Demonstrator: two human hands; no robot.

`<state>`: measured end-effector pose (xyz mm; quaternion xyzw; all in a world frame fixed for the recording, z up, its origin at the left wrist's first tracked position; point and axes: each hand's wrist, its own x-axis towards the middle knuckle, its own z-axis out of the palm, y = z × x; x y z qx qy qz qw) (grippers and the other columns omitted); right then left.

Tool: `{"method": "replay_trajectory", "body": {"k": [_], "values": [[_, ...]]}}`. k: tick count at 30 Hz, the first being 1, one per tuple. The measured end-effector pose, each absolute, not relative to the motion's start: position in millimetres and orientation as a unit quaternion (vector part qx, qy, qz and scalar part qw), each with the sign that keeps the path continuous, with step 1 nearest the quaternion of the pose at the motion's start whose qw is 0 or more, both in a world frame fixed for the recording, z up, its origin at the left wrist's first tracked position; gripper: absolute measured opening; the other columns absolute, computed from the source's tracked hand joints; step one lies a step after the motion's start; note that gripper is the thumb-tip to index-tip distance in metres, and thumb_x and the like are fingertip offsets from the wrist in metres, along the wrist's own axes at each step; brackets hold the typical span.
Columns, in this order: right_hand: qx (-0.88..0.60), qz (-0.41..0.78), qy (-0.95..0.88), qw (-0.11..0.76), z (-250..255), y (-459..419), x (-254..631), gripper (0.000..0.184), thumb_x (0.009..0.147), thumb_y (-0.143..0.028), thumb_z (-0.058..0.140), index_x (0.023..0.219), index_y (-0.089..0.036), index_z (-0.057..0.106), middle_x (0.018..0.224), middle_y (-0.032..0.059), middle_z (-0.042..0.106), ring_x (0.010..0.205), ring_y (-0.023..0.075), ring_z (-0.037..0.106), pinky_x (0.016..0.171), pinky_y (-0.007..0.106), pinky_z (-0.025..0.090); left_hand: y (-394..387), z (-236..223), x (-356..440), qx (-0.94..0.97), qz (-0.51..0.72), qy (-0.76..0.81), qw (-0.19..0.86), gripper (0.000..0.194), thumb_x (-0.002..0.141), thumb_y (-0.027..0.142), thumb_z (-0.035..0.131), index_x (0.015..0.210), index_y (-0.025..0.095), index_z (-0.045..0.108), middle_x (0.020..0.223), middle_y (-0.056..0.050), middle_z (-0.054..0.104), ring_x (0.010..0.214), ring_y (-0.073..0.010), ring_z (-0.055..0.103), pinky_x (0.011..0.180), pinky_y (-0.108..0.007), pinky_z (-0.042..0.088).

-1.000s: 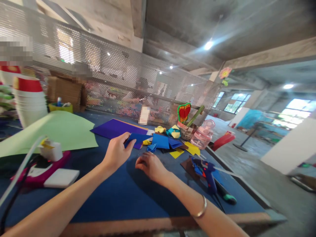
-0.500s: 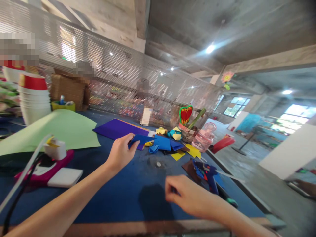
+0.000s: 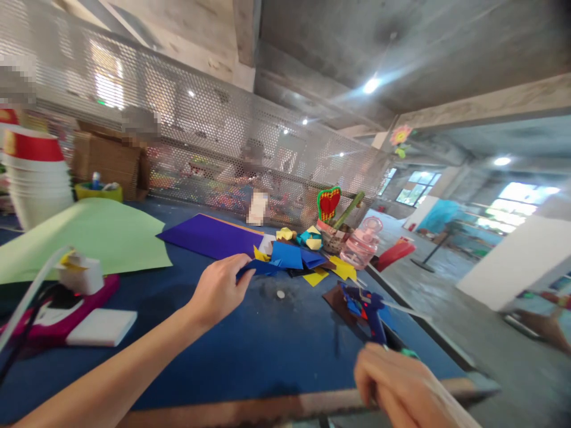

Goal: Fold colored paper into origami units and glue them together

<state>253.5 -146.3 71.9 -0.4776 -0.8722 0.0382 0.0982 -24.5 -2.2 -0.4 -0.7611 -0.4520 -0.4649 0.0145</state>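
Observation:
My left hand [image 3: 220, 288] pinches a small piece of dark blue paper [image 3: 262, 268] above the table, beside a pile of paper scraps. Over the table's front right edge, my right hand [image 3: 395, 380] is curled and slightly blurred, and what it may hold is hidden. Just beyond it lies a blue hot glue gun [image 3: 370, 306] on a brown sheet [image 3: 333, 303]. A green-tipped dark tool [image 3: 409, 353] shows partly behind the right hand. In the pile are blue paper [image 3: 286, 255] and yellow paper [image 3: 316, 276].
A purple sheet [image 3: 207, 235] and a pale green sheet [image 3: 98, 238] lie at the left. A magenta power strip [image 3: 109, 290] with cables stands in front. Stacked paper cups [image 3: 38, 184] rise far left. A pink bottle [image 3: 360, 246] stands by the mesh partition [image 3: 200, 137].
My right hand has moved right and nearer to me, beside the glue gun. My left hand, still pinching the blue paper, has dipped slightly. The view has shifted a little to the right.

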Motion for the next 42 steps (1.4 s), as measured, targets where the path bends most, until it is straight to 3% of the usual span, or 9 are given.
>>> {"method": "replay_trajectory", "body": {"k": [4,6,9,14,33,38,42], "values": [[-0.468,0.072,-0.870,0.136,58.9,-96.6,199.0,0.019,0.089,-0.012,0.041,0.088,-0.021,0.058,0.086,0.0013,0.063,0.081,0.0135,0.058,0.074,0.025,0.044,6.5,0.1,-34.8,-0.713,-0.502,-0.488,0.039,0.013,0.085,0.029,0.054,0.081,0.018,0.059,0.072,-0.001,0.066,0.064,-0.0161,0.062,0.061,-0.026,0.042],[-0.460,0.043,-0.880,0.112,40.4,-59.5,178.7,0.012,0.089,-0.017,0.051,0.092,-0.020,0.061,0.090,0.0015,0.064,0.085,0.0138,0.059,0.075,0.023,0.043,10.4,-0.5,-39.2,-0.698,-0.512,-0.498,0.054,0.015,0.085,0.031,0.054,0.082,0.017,0.059,0.072,-0.002,0.066,0.062,-0.0158,0.062,0.060,-0.026,0.043],[-0.462,-0.063,-0.884,0.045,18.1,-5.0,152.0,0.015,0.090,-0.025,0.053,0.093,-0.017,0.065,0.093,0.0056,0.065,0.089,0.0172,0.060,0.077,0.026,0.043,14.0,-2.0,-42.9,-0.696,-0.515,-0.496,0.067,0.014,0.086,0.029,0.054,0.085,0.017,0.060,0.078,-0.003,0.068,0.066,-0.0163,0.063,0.063,-0.026,0.044],[-0.422,-0.119,-0.899,0.007,6.2,41.6,121.7,0.016,0.087,-0.021,0.055,0.087,-0.015,0.069,0.093,0.0109,0.067,0.096,0.0237,0.058,0.086,0.034,0.041,12.9,0.7,-43.1,-0.701,-0.510,-0.492,0.079,0.010,0.086,0.026,0.052,0.086,0.018,0.059,0.080,-0.003,0.068,0.072,-0.0168,0.065,0.066,-0.026,0.046],[-0.378,-0.172,-0.907,-0.065,0.2,48.8,112.7,0.020,0.083,-0.013,0.051,0.090,-0.008,0.068,0.093,0.0173,0.066,0.096,0.0272,0.057,0.087,0.037,0.043,17.7,-1.6,-46.9,-0.695,-0.499,-0.507,0.103,0.012,0.087,0.026,0.050,0.088,0.019,0.059,0.083,-0.004,0.071,0.077,-0.0184,0.067,0.068,-0.026,0.048],[-0.416,-0.143,-0.897,-0.034,14.2,55.3,122.1,0.020,0.084,-0.016,0.050,0.089,-0.005,0.065,0.088,0.0175,0.066,0.086,0.0241,0.061,0.078,0.033,0.044,20.5,-2.1,-51.0,-0.689,-0.497,-0.516,0.115,0.012,0.086,0.026,0.051,0.087,0.018,0.060,0.082,-0.004,0.071,0.074,-0.0181,0.067,0.067,-0.026,0.047],[-0.467,-0.121,-0.875,0.031,38.0,30.4,145.2,0.013,0.084,-0.016,0.049,0.089,-0.010,0.059,0.089,0.0114,0.064,0.086,0.0189,0.059,0.075,0.027,0.042,18.8,0.7,-51.6,-0.689,-0.494,-0.518,0.113,0.012,0.086,0.026,0.051,0.087,0.018,0.060,0.081,-0.004,0.070,0.073,-0.0178,0.066,0.065,-0.026,0.046]]}}
